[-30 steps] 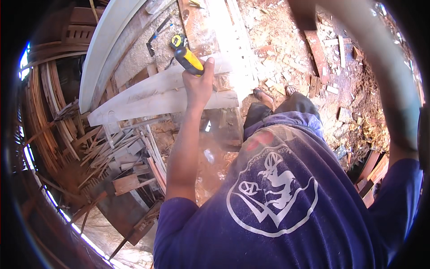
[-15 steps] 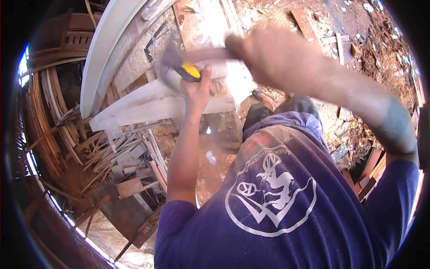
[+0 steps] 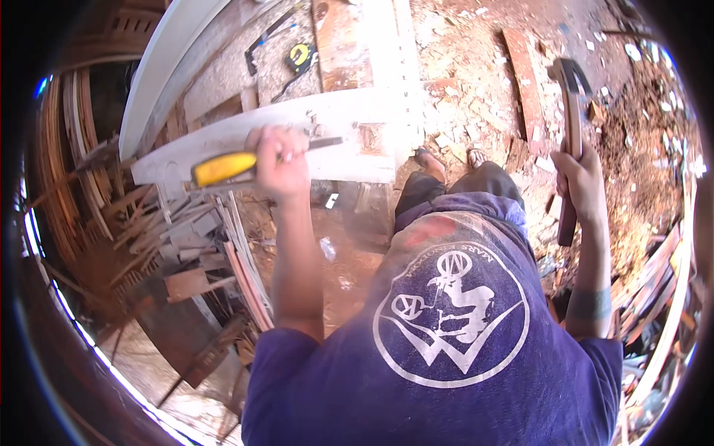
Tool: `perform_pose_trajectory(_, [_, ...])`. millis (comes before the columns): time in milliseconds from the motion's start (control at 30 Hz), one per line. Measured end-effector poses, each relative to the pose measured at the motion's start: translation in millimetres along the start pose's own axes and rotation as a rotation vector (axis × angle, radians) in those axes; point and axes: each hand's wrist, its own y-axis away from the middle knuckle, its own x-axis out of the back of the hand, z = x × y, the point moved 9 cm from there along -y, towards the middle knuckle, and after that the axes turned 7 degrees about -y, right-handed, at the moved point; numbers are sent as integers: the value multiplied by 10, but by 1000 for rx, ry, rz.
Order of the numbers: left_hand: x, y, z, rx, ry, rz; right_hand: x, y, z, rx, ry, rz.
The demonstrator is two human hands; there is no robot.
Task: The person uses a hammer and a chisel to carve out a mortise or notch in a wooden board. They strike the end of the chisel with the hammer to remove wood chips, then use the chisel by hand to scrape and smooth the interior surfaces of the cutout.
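Pale board (image 3: 338,108) lies beneath yellow-handled chisel (image 3: 224,169); rough recess (image 3: 370,139) already cut near right end, seems unfinished. Left grip (image 3: 282,165) clasps yellow-handled chisel, off recess; right grip (image 3: 581,178) clasps hammer (image 3: 571,111), well apart.

Both fists closed, well apart.
From my end, I see the left hand (image 3: 282,162) left of centre in the upper half of the frame, slightly blurred and curled in a tight grip; the left forearm (image 3: 299,253) rises almost straight up to it. I have the right hand (image 3: 581,178) clenched as well, over on the right and a little lower, with the right forearm (image 3: 593,256) nearly upright beneath it.
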Motion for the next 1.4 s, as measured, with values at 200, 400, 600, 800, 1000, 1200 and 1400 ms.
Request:
perform_pose_trajectory(200, [-54, -89, -197, -15, 66, -25, -184, 38, -23, -4, 22, -68])
perform_pose_trajectory(400, [37, -75, -211, -55, 78, 7, -533, -2, -327, 76, 72, -172])
perform_pose_trajectory(600, [50, -80, -277, -29, 120, 22, -858, 9, -590, 125, 132, -280])
perform_pose_trajectory(800, [34, -35, -301, -29, 20, 51, -1086, 62, -869, 201, 244, -334])
perform_pose_trajectory(1000, [67, -44, -268, -29, 29, 25, -1248, 119, -1229, 304, 384, -353])
perform_pose_trajectory(1200, [100, -40, -269, -45, 35, 91, -1444, 177, -1543, 412, 496, -342])
perform_pose_trajectory(1400, [72, -19, -249, -63, 30, 104, -1641, 251, -1817, 463, 594, -352])
